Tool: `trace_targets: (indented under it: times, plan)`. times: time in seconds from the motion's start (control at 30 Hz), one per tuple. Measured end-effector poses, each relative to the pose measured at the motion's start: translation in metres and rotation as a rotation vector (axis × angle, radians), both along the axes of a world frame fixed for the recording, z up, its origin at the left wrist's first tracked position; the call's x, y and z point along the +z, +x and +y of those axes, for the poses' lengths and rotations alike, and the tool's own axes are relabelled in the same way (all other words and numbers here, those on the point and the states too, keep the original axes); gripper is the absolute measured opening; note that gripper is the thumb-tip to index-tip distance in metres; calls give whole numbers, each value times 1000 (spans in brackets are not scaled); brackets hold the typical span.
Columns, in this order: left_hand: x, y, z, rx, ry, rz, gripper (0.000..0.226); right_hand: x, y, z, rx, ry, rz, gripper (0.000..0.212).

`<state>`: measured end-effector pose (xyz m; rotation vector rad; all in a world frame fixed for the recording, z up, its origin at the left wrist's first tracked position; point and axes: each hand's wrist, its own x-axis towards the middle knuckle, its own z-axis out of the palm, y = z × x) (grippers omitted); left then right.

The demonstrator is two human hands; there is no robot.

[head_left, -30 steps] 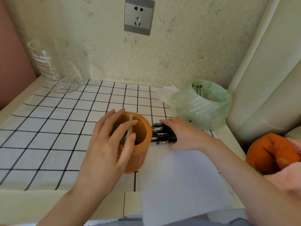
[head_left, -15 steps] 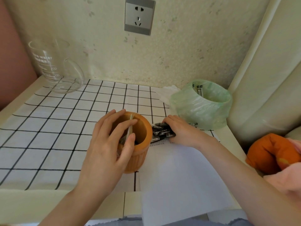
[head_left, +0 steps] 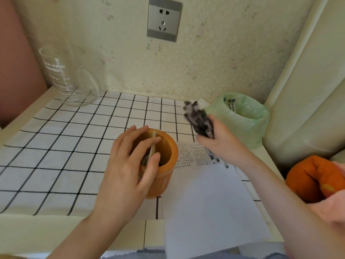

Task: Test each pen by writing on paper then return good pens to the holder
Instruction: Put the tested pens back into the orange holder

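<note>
An orange ribbed pen holder (head_left: 164, 165) stands mid-table. My left hand (head_left: 128, 165) wraps around its left side, thumb and fingers over the rim. My right hand (head_left: 218, 143) is lifted to the right of the holder and grips a bundle of several black pens (head_left: 197, 118), blurred, their ends pointing up and back. A white sheet of paper (head_left: 211, 206) lies on the table in front of the holder's right side, with rows of small written marks near its far edge.
A bin lined with a green bag (head_left: 240, 118) stands at the back right with a few pens inside. A glass measuring jug (head_left: 69, 77) is at the back left. A checked cloth (head_left: 61, 143) covers the table. An orange cushion (head_left: 313, 176) lies at the right.
My right hand has picked the bundle of pens up off the paper and raised it, uncovering the written marks. My left hand stays on the holder.
</note>
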<state>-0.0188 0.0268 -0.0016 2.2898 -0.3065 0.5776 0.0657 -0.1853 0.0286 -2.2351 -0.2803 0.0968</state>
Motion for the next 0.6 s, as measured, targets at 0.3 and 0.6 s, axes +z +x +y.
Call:
trace_targets:
  times: [0.3,0.6]
  plan:
    - [8,-1,25,-160,-300,362,122,12,-23,-11,-113,802,371,15]
    - [5,0,-5,-117,-480,356,129,2,-25,-16,-130,1064,397,12]
